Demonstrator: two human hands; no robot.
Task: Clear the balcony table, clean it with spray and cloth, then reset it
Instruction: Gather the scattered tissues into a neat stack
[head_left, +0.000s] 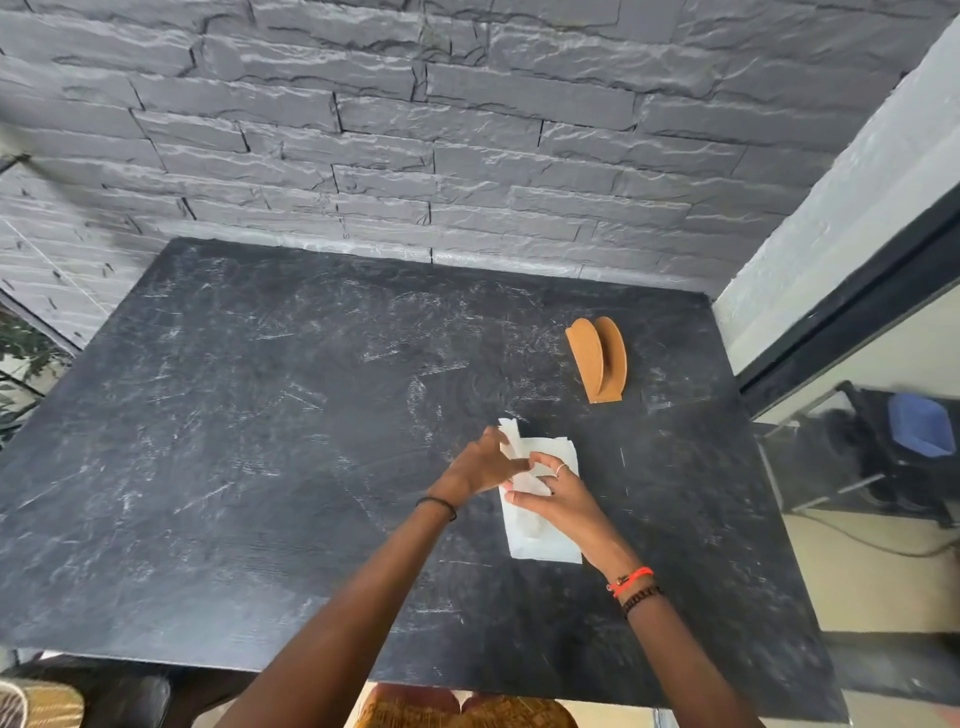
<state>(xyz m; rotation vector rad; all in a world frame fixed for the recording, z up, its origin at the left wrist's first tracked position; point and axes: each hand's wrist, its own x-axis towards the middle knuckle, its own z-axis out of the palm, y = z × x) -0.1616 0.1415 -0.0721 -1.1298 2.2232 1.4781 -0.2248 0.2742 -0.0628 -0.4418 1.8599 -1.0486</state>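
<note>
Head camera, then: where had the napkins got to?

— I saw the napkins (545, 540) lying as a loose white stack on the dark, streaked counter (260, 415), toward its front right. The wooden napkin holder (597, 361) stood apart behind them, nearer the stone wall (467, 156), with no paper in its slot that I could see. My reading was that the reset was in hand, and the sheets lay flat so they could be squared up before going into the slot.

— And the hands?

— Both were on the paper. The left hand (480, 467) had its fingers bent and pinched the top sheet, whose far edge stood lifted off the stack. The right hand (566, 501) lay over the middle, fingers curled and thumb tucked against a loose fold. I took it as gripping too, and as pinning the rest down.

— Anything to watch?

— Thin paper creases and slides. I judged the holder near enough to reach without shifting it.
</note>
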